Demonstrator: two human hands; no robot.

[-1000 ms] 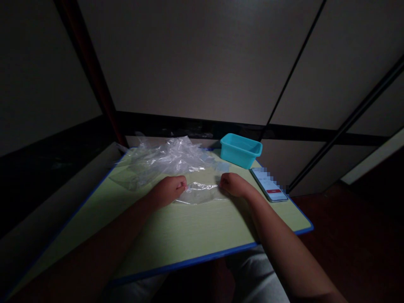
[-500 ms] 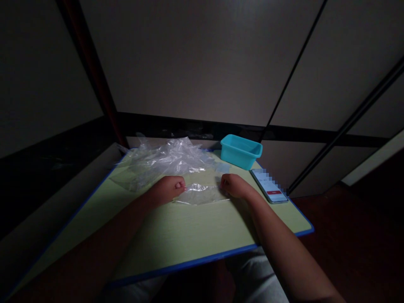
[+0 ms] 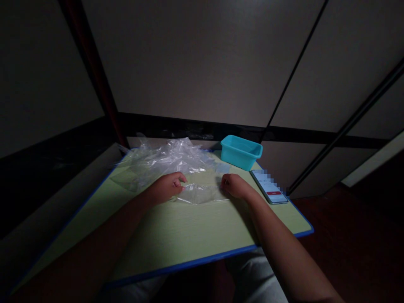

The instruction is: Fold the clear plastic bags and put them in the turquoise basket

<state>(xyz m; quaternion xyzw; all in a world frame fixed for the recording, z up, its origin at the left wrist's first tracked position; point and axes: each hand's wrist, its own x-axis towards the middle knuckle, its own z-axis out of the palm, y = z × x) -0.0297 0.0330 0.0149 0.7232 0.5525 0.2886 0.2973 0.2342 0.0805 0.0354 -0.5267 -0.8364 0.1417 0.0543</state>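
Observation:
A clear plastic bag (image 3: pixel 200 194) lies flat and slightly creased on the table between my two hands. At its left end, my left hand (image 3: pixel 168 186) has its thumb and fingers apart, with the thumb by the bag's edge. The fingers of my right hand (image 3: pixel 232 185) are curled closed on the bag's right end; the fingertips are partly hidden. Just beyond my left hand is a loose heap of clear plastic bags (image 3: pixel 176 153), crumpled and shiny.
The table (image 3: pixel 189 235) is pale green with a blue edge. At its back right stands a turquoise plastic basket (image 3: pixel 238 158). A phone (image 3: pixel 271 189) with a lit screen lies right of my right hand. Cabinet panels (image 3: pixel 195 63) rise close behind the table.
My left hand has gone from a closed fist at the bag's edge to parted fingers, shifting slightly left. The right hand and the bag are nearly unmoved.

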